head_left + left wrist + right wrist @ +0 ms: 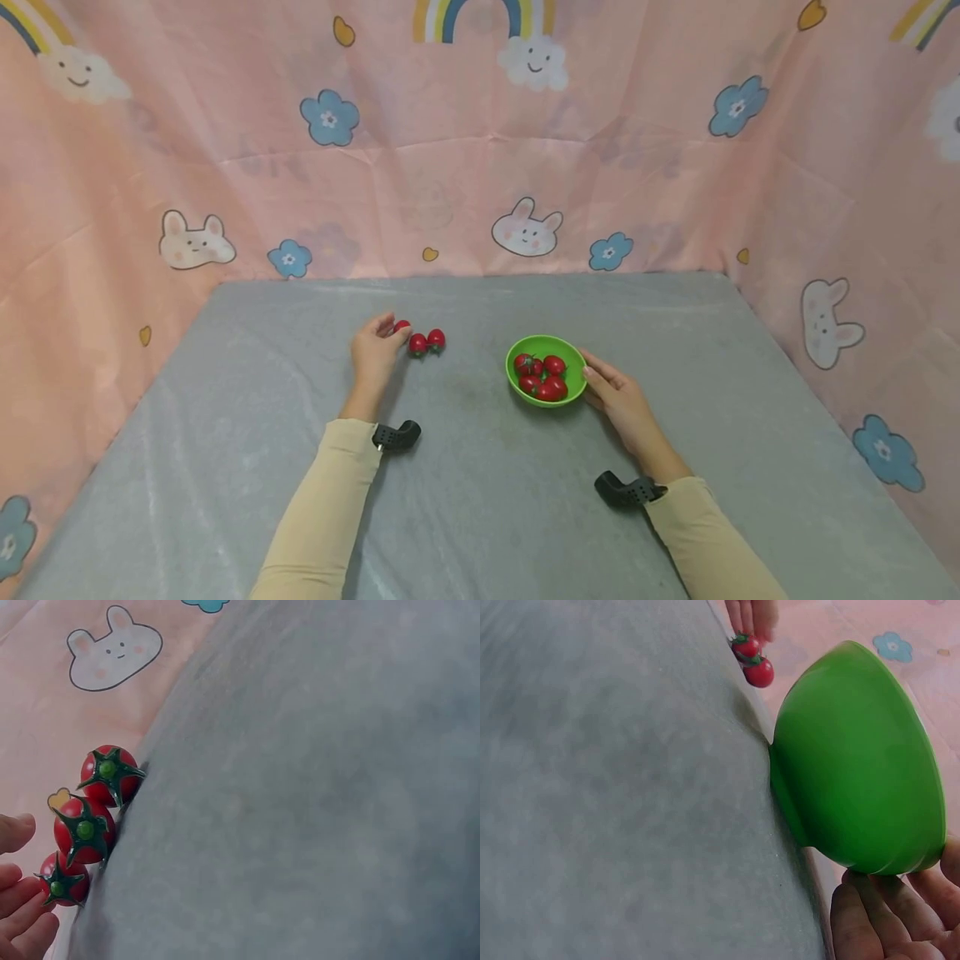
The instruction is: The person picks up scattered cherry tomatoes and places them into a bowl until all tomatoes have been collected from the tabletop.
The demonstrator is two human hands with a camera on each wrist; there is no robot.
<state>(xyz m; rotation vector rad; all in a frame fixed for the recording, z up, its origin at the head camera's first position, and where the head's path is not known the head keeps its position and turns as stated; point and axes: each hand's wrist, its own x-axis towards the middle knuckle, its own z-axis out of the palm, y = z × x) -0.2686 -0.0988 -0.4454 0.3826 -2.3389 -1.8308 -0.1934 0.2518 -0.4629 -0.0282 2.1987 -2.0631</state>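
Note:
Beside three cherry tomatoes on the left of the table, my left hand (pixel 372 354) has its thumb and fingers spread apart. Its fingertips (pixel 34 904) are right at the nearest tomato (pixel 66 879), while the thumb stays off it. The other two, a middle tomato (pixel 84 829) and a far tomato (pixel 109 776), sit close together with green leafy tops. My right hand (pixel 622 404) holds the green bowl (pixel 859 757) by its right side, thumb at the rim and fingers against the outer wall. Several red tomatoes (pixel 553 388) lie inside the bowl.
A grey cloth covers the table (pixel 480 483). Behind it and along both sides hangs a pink curtain (pixel 420 175) with rabbits, flowers and rainbows. Each wrist wears a black camera mount, one being the left mount (pixel 397 436).

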